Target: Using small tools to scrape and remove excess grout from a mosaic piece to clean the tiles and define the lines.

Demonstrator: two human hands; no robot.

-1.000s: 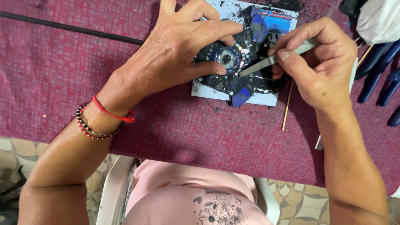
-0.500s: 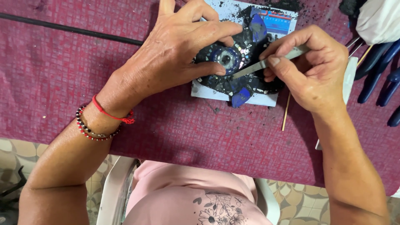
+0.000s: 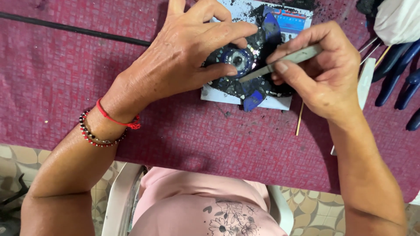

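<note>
A thin stick point(image 3: 299, 124) is laid on the red cloth point(image 3: 65, 78); further off, the mosaic point(image 3: 245, 65) is steadied on a white card point(image 3: 223, 95) by the left hand point(image 3: 188, 57), fingers curled over it; a metal tool point(image 3: 280, 64) is pinched in the right hand point(image 3: 323, 70), its tip on the mosaic; blue handles point(image 3: 398, 70) are seen at far right.

White rectangular printed card point(image 3: 280, 102) under the dark piece, blue-and-red panel (top right corner)
</note>
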